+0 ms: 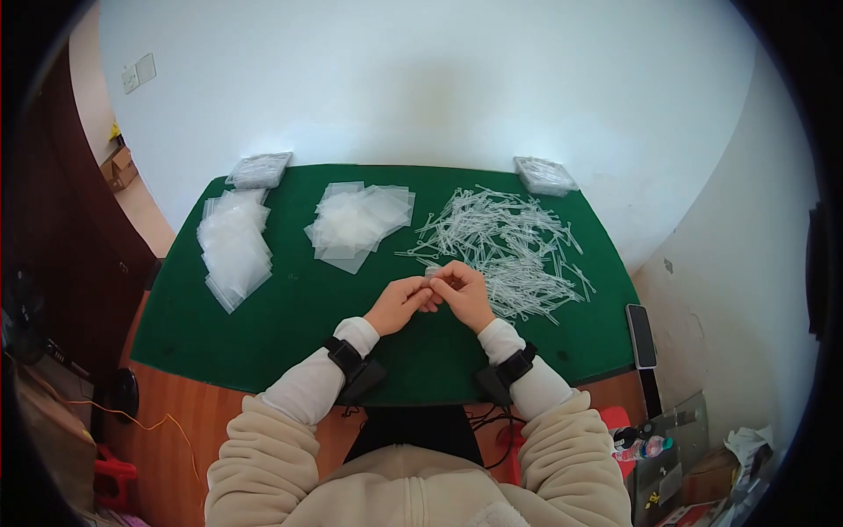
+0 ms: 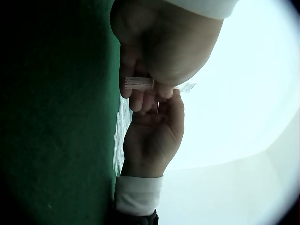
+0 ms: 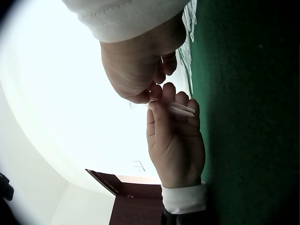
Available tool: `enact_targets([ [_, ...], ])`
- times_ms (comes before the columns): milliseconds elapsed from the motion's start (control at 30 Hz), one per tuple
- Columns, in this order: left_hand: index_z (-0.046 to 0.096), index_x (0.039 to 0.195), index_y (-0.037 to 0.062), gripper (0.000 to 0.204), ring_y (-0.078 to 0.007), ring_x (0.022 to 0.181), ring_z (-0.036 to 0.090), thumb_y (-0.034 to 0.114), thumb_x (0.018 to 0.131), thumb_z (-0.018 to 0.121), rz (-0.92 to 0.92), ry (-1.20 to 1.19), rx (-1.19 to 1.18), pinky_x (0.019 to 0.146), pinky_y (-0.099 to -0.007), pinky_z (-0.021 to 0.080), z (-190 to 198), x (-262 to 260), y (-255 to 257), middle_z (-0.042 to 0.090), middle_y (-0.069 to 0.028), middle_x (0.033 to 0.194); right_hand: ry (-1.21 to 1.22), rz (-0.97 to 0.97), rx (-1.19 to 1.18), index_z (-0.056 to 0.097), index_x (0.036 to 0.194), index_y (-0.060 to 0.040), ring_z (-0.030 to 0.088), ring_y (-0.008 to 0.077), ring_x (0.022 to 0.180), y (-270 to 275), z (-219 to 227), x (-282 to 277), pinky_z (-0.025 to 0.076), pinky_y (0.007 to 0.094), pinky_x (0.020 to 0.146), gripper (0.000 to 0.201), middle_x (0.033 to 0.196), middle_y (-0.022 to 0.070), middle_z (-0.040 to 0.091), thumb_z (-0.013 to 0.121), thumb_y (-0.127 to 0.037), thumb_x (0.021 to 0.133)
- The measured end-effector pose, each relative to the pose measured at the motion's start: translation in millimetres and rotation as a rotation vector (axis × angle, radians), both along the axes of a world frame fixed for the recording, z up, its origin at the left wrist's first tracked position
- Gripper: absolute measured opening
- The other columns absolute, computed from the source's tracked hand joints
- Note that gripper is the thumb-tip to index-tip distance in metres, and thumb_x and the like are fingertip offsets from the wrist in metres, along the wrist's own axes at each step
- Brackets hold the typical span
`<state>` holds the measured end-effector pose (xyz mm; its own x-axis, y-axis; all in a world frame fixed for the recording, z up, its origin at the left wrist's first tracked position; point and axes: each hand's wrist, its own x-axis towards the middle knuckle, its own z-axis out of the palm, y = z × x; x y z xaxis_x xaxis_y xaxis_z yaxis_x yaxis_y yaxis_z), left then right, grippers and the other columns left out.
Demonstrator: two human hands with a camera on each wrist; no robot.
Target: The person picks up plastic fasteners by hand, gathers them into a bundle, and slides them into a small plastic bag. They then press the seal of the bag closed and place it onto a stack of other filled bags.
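Both hands meet above the green table, near the lower left of a pile of clear plastic sticks with looped ends. The left hand pinches a small bundle of these sticks, which lies across its fingers in the left wrist view. The right hand has its thumb and fingertips at the same bundle, touching the left fingers. In the right wrist view the bundle's ends stick out over the left hand's fingers. A thin piece shows between the hands; what it is, I cannot tell.
Clear flat bags lie in a left pile and a middle pile on the green table. Filled packs stand at the back left corner and back right corner. A phone is at the right edge.
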<state>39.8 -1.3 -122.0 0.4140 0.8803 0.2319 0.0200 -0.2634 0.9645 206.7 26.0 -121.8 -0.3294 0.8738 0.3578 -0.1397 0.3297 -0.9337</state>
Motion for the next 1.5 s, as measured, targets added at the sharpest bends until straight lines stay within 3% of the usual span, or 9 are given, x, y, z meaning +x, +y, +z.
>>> enact_targets([
  [300,0.055,0.105,-0.002,0.022,-0.0134,0.086,0.059,0.012,0.091,0.045,-0.103,-0.049,-0.158,0.079,-0.0255,0.046,2,-2,-2,0.061,-0.0087,0.094,-0.081,-0.074,0.133,0.059,0.076,-0.0003,0.056,0.0073,0.066,-4,5,-2,0.045,0.0205,0.06,0.007,0.074,0.0008,0.056,0.065,-0.004,0.074],
  [1100,0.051,0.113,-0.0021,0.028,-0.0163,0.092,0.058,0.015,0.092,0.044,-0.193,-0.214,-0.287,0.082,-0.0276,0.046,4,-2,-2,0.059,-0.0104,0.099,-0.021,-0.063,0.012,0.058,0.076,-0.0015,0.055,0.0065,0.064,-7,12,-2,0.045,0.0204,0.058,0.006,0.071,0.0015,0.059,0.063,-0.005,0.075],
  [1233,0.051,0.112,-0.0027,0.028,-0.0167,0.093,0.058,0.016,0.092,0.044,-0.187,-0.205,-0.298,0.082,-0.0279,0.047,3,-3,-1,0.059,-0.0107,0.099,-0.011,-0.059,0.009,0.056,0.073,-0.0018,0.051,0.0049,0.06,-9,14,-3,0.042,0.0188,0.055,0.007,0.068,-0.0006,0.058,0.062,-0.003,0.077],
  [1500,0.052,0.11,-0.0023,0.027,-0.0154,0.089,0.059,0.016,0.092,0.045,-0.141,-0.169,-0.269,0.079,-0.0271,0.047,2,-1,-1,0.06,-0.0101,0.096,-0.015,-0.071,0.004,0.058,0.077,-0.0012,0.055,0.0065,0.058,-6,9,-3,0.044,0.0199,0.053,0.006,0.07,0.0025,0.06,0.063,-0.005,0.076],
])
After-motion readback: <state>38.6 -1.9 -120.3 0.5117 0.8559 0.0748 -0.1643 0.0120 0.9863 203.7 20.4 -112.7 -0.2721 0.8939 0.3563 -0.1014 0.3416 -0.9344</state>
